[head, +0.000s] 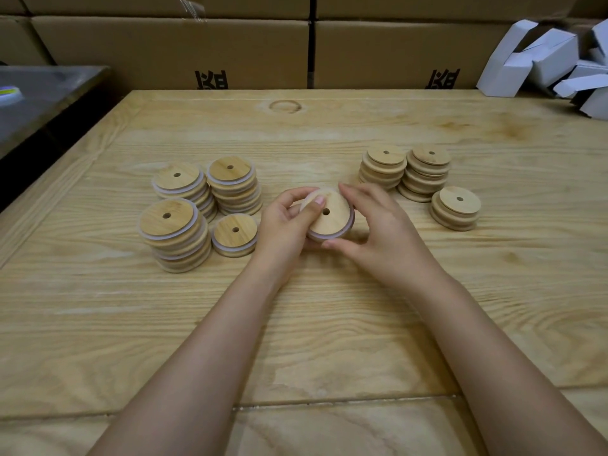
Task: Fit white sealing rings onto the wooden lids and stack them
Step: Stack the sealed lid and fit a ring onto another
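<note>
Head view: two bare forearms reach in from the bottom edge and meet just above the middle of the table, both hands closed around one wooden lid [334, 217] that is held tilted, its flat face and small centre hole turned toward the camera. The left hand [284, 227] grips the lid from its left side, fingers curled behind it and the thumb laid across the top face near the hole. The right hand [378, 230] cups the right side, its index finger arched over the upper edge and its thumb pressed under the lower edge. A white sealing ring [345, 232] shows as a pale band round the lid's lower right rim; whether it is fully seated cannot be told. Just left of the hands stand four ringed stacks [174, 236] of lids with white bands between the layers, close together, the near right one being the lowest. To the right, well apart from these, stand three bare stacks [383, 167] of lids without rings, two side by side and a shorter one nearer the camera. All rest on a pale, strongly grained wooden table [329, 324]. Behind it brown cardboard boxes [171, 51] form a wall, folded white cartons [543, 60] lie heaped at the far right corner, and a dark metal surface [42, 93] adjoins the table's left side.
</note>
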